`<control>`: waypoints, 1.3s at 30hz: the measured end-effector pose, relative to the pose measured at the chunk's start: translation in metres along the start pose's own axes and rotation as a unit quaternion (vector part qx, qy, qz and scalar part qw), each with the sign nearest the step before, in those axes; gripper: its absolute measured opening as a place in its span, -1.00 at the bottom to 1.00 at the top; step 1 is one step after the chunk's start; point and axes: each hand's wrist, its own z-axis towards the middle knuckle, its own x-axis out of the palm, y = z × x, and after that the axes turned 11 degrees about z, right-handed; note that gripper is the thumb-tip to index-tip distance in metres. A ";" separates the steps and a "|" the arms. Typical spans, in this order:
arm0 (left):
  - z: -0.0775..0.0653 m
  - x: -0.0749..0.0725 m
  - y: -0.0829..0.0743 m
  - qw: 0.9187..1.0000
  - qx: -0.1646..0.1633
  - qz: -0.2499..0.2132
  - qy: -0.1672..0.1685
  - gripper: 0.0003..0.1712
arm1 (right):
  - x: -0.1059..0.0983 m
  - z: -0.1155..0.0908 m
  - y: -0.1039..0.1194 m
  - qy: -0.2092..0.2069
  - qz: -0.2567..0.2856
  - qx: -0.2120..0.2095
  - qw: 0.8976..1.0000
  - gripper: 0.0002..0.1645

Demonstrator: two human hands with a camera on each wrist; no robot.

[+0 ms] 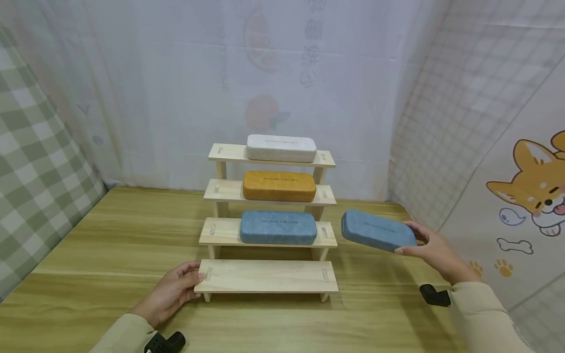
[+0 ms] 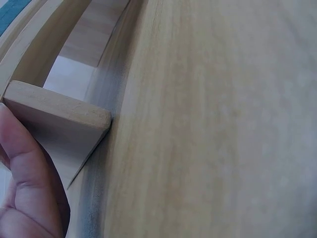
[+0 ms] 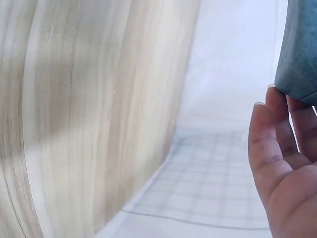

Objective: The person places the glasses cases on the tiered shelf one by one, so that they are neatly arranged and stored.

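Observation:
In the head view my right hand [image 1: 434, 250] grips the right end of a blue glasses case [image 1: 377, 230], held tilted above the table to the right of a stepped wooden display stand [image 1: 267, 275]. Part of that case also shows at the edge of the right wrist view. My left hand [image 1: 174, 292] holds the left end of the stand's lowest step, thumb at its edge. Higher up, one step each, sit another blue glasses case [image 1: 278, 228], a yellow-orange glasses case [image 1: 279, 186] and a white glasses case [image 1: 281, 148]. The lowest step's top is bare.
The stand is on a wood-grain table [image 1: 145, 230]. White printed curtain [image 1: 176, 98] hangs behind it. A green checked cloth [image 1: 31, 147] slopes along the left, and a sheet with a cartoon dog [image 1: 534, 181] along the right. Each wrist carries a black camera mount [image 1: 434, 295].

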 end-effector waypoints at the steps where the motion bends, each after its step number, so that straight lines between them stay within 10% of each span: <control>1: 0.000 0.000 0.000 1.000 0.000 0.000 0.000 -0.21 | 0.000 -0.003 0.001 -0.001 0.000 -0.001 1.000 0.07; 39: -0.001 0.000 0.000 1.000 0.007 0.002 0.002 -0.23 | 0.074 -0.045 0.033 0.046 0.112 -0.023 0.992 0.01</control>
